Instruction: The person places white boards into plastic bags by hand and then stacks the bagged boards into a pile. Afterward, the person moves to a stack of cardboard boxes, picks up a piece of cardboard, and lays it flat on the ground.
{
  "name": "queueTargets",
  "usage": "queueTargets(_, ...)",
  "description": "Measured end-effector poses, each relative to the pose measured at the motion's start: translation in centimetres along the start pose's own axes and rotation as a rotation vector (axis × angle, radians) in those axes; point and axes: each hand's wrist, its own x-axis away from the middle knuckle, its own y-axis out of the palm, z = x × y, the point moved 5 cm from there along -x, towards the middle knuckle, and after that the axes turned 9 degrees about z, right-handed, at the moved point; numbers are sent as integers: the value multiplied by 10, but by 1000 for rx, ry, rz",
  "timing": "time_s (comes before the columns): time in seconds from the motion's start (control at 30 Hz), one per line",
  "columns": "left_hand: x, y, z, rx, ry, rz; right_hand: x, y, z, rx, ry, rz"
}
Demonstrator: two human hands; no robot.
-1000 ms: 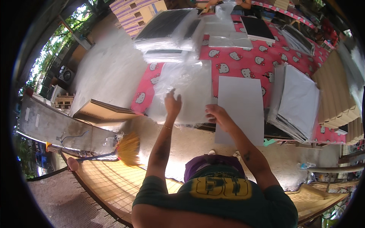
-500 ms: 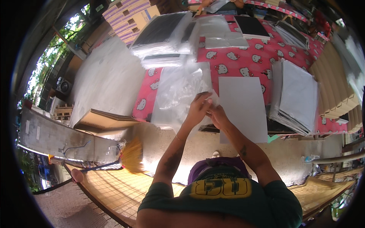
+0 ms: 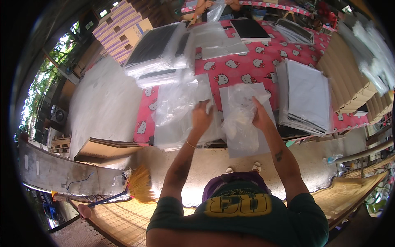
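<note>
My right hand (image 3: 261, 116) pinches the edge of a clear plastic bag (image 3: 239, 113), which hangs crumpled over a white sheet (image 3: 263, 140) at the table's near edge. To its left, my left hand (image 3: 202, 117) hovers at or just above a pile of clear plastic bags (image 3: 175, 107). Its fingers look bent but apart, with nothing plainly in them; I cannot tell whether they touch the pile. A stack of white sheets in clear sleeves (image 3: 306, 94) lies right of my right hand.
Black panels in plastic (image 3: 156, 45) are stacked at the far left of the pink patterned table cover (image 3: 232, 76). A black board (image 3: 250, 29) lies farther back. Folded cardboard (image 3: 345, 78) stands at right. Another person's hands (image 3: 203, 6) hold clear plastic across the table. A broom (image 3: 140, 183) lies lower left.
My hands, together over the bag pile before, have moved apart. The right one has carried a plastic bag rightward over the white sheet. The view has shifted slightly.
</note>
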Motion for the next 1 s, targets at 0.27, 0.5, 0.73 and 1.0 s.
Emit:
queueTargets(0.27, 1, 15, 54, 605, -251, 27, 13, -40, -42, 351, -397, 322)
queueTargets(0.5, -3, 0, 31, 601, -499, 250, 62, 4, 31, 858, -576, 275)
queueTargets(0.73, -6, -17, -57, 209, -420, 254, 16, -81, 20, -636, 43, -323)
queueTargets(1.0, -31, -155, -114, 783, -427, 1062, 108, -72, -95, -207, -483, 373)
